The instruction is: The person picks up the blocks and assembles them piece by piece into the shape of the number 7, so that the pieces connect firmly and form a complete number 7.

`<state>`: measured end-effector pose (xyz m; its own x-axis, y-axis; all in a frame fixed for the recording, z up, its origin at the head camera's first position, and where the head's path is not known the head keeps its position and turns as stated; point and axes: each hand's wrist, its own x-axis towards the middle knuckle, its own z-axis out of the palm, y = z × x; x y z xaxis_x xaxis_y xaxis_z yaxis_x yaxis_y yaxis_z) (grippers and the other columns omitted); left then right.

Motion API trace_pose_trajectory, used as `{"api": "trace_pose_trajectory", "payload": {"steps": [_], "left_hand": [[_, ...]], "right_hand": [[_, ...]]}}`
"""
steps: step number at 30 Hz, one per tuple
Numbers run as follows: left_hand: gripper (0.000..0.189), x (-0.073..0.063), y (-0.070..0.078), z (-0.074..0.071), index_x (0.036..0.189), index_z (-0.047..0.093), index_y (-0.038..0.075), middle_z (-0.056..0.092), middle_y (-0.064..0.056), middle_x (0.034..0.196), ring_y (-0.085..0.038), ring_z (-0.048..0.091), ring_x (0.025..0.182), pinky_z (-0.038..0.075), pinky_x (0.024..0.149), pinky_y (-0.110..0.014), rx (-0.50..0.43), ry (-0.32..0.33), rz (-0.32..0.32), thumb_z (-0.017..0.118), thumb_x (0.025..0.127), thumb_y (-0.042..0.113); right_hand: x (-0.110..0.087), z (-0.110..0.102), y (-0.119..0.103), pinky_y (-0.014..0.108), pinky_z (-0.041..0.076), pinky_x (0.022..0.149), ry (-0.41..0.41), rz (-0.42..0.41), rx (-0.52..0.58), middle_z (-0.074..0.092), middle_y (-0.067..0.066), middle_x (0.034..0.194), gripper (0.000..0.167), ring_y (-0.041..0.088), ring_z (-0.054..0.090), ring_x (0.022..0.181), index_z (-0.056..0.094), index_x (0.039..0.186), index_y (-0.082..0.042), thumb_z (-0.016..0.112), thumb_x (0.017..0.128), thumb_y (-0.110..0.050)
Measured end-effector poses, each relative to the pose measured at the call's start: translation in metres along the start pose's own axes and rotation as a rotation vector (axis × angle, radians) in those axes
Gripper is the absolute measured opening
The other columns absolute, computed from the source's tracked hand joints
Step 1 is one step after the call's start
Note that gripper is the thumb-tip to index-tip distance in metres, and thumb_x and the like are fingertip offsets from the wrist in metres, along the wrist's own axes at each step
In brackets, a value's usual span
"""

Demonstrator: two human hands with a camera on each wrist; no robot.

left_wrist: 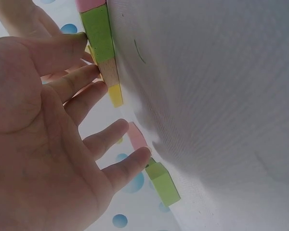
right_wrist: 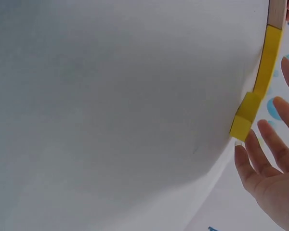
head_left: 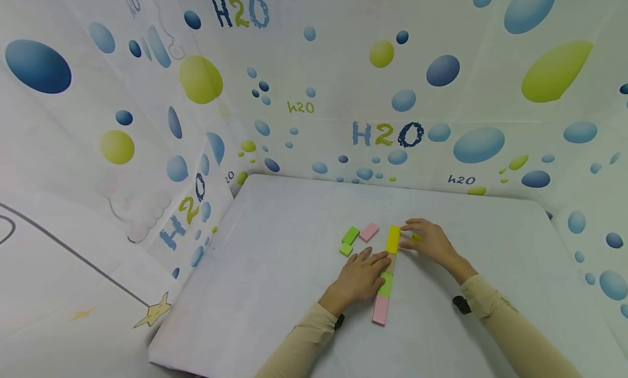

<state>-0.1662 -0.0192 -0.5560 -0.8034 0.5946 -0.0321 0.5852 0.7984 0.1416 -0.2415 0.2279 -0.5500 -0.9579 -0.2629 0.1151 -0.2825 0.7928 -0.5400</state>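
Observation:
A row of blocks runs away from the person: a pink block (head_left: 380, 310) nearest, then a green block (head_left: 386, 285), a plain wooden block (head_left: 391, 262) and a yellow block (head_left: 393, 239) at the far end. My left hand (head_left: 360, 275) lies along the row's left side; in the left wrist view its thumb meets the green block and two fingertips reach the wooden one. On the other side, my right hand (head_left: 430, 244) is beside the yellow block with fingers spread. A small yellow block (right_wrist: 245, 117) is by its fingertips, partly hidden in the head view.
Left of the row's far end lie a loose green block (head_left: 350, 235), a smaller light green block (head_left: 345, 250) and a pink block (head_left: 369, 232). The white tabletop (head_left: 275, 269) ends at a back wall (head_left: 333, 83) printed with blue and green drops.

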Motion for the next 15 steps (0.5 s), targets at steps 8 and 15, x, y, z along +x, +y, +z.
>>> {"api": "trace_pose_trajectory", "payload": {"steps": [8,15], "left_hand": [[0.053,-0.001,0.0,-0.001,0.16,0.044,0.029,0.036,0.015,0.166,-0.025,0.031,0.155,0.037,0.12,-0.049,0.01,-0.001,0.004,0.052,0.109,0.039],[0.053,-0.002,0.001,-0.002,0.16,0.044,0.028,0.037,0.015,0.166,-0.025,0.032,0.155,0.037,0.12,-0.048,0.017,-0.001,0.001,0.052,0.109,0.039]], "right_hand": [[-0.008,-0.002,0.009,0.06,0.047,0.106,0.037,-0.024,-0.01,0.069,0.02,0.127,0.048,0.042,0.062,0.12,0.075,0.122,-0.001,0.09,0.083,-0.023],[-0.012,0.0,0.014,0.061,0.048,0.102,0.073,0.038,-0.031,0.069,0.02,0.122,0.044,0.041,0.063,0.115,0.076,0.12,0.0,0.089,0.085,-0.023]]}}
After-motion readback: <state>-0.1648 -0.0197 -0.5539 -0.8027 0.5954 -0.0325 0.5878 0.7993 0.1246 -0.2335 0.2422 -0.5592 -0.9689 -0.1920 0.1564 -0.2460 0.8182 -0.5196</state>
